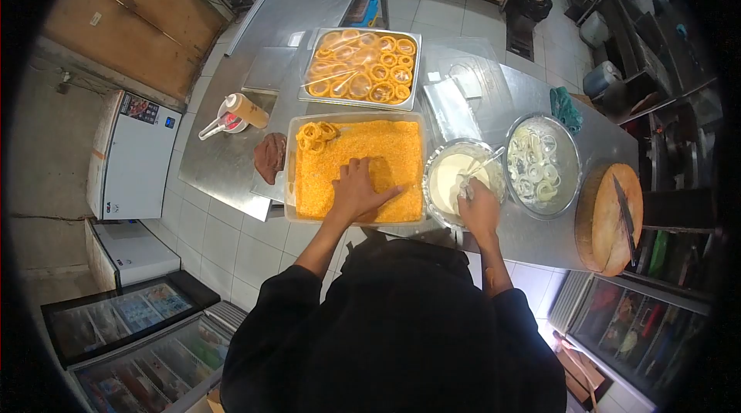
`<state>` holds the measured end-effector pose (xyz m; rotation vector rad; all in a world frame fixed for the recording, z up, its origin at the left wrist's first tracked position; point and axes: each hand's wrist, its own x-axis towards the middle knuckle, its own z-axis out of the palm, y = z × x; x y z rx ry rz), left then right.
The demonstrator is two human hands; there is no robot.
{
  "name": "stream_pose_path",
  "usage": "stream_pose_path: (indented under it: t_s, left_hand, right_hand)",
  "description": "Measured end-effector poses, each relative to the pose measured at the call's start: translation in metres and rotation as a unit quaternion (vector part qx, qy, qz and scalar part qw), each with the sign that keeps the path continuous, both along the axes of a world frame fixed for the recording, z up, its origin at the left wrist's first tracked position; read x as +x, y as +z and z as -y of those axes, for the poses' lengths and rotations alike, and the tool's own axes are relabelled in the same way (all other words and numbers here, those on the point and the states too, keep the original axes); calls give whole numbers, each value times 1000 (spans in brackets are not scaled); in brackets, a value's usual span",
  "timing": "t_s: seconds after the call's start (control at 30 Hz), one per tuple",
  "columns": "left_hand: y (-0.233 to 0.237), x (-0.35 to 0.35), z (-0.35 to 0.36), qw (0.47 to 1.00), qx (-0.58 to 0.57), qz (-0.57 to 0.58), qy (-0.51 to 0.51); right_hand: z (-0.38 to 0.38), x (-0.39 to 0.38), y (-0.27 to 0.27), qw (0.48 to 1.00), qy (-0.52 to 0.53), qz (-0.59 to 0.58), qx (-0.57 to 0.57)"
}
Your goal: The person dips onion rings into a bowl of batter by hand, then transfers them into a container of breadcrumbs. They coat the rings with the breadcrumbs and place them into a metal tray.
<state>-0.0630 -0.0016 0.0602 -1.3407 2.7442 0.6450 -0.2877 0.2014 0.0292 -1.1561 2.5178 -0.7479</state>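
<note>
- Left hand: palm down on orange crumbs, fingers apart toward twelve, thumb near two
- Right hand: fingers bunched over the batter bowl — cannot tell on what
- Steel desk, tiled floor
- Crumb tub, at the bowl's nine o'clock — long axis nine-to-three

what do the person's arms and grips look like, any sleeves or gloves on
Loose black sleeves match the black top and end near the elbows, leaving the forearms uncovered. The left grip and right grip are ungloved, with no watch visible.
</note>
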Motion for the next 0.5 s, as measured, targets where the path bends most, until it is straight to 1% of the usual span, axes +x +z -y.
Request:
stream_pose_path:
  t_s: [0.03,0.1,0.17,0.23,0.3,0.33,0.37,0.4,0.43,0.5]
  left_hand:
    - [-1,4,-2,1000,0,0,0]
    - [-6,13,-8,992,84,97,-3]
    - [-16,23,-20,993,71,97,-11]
    - [-28,27,-22,993,58,98,-18]
    - [-42,29,-14,987,154,39,20]
    - [-56,32,-10,987,154,38,22]
    - [-70,33,-5,990,141,2,16]
    - [-72,33,-1,991,128,-34,11]
    - [-74,34,2,991,128,-34,12]
    - [-71,32,10,980,123,-154,-13]
  right_hand:
    - [1,0,0,1000,-3,0,5]
    - [1,0,0,1000,-5,1,10]
    - [-1,1,-2,1000,-6,-4,-18]
    - [0,1,1,1000,-7,3,-10]
    - [1,1,2,1000,-7,9,-2]
    - [0,1,2,1000,-7,9,-3]
    - [1,1,2,1000,-7,8,-4]
    - [0,0,0,1000,-6,8,-4]
    - [0,0,-3,1000,-6,0,-2]
    - [-1,-2,-4,1000,-8,-10,-2]
